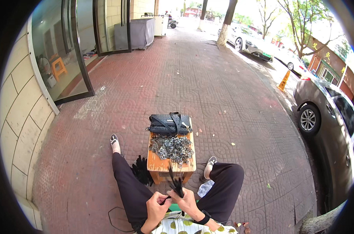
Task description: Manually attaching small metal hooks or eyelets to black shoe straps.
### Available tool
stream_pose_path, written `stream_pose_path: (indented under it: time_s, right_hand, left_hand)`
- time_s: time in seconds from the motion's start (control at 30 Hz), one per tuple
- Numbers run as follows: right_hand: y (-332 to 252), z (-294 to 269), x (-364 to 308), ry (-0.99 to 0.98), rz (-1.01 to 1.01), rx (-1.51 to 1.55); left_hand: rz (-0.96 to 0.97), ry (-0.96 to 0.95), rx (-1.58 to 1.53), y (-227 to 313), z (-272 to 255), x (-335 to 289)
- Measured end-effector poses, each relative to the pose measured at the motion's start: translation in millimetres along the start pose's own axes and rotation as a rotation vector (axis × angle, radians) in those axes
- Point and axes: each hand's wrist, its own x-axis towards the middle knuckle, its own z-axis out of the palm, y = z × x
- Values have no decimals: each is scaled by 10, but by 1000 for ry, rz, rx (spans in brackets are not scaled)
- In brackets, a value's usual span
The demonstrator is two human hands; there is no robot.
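My right hand (188, 203) is closed round a bunch of thin black straps (177, 186) that stick up from the fist. Beside it, my left hand (156, 206) is closed, thumb and fingers pinching what looks like the end of one black strap. Both hands are close together above my lap. Just beyond them stands a small wooden stool (157, 165) with a loose heap of silvery metal rings or buckles (173, 148) on its top. A dark handbag (163, 124) with a strap lies at the stool's far end, behind the heap.
A pile of black straps (141, 171) hangs or lies left of the stool. Near my right foot is a pale crumpled bag (205, 188). A glass door (60, 50) stands at the left; a grey car (327, 113) and a yellow cone (284, 81) are at the right.
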Motion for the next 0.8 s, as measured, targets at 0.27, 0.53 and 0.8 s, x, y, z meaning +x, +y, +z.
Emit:
stream_pose_path:
  time_s: [0.27,0.53,0.8]
  right_hand:
    - [-22,-18,-12,-19,1,63]
    - [-58,55,76,-12,-42,3]
    - [-3,12,38,-15,125,160]
  left_hand:
    - [292,91,205,124,15,-90]
    - [-20,6,34,-25,-16,4]
    - [2,61,-65,-111,48,-70]
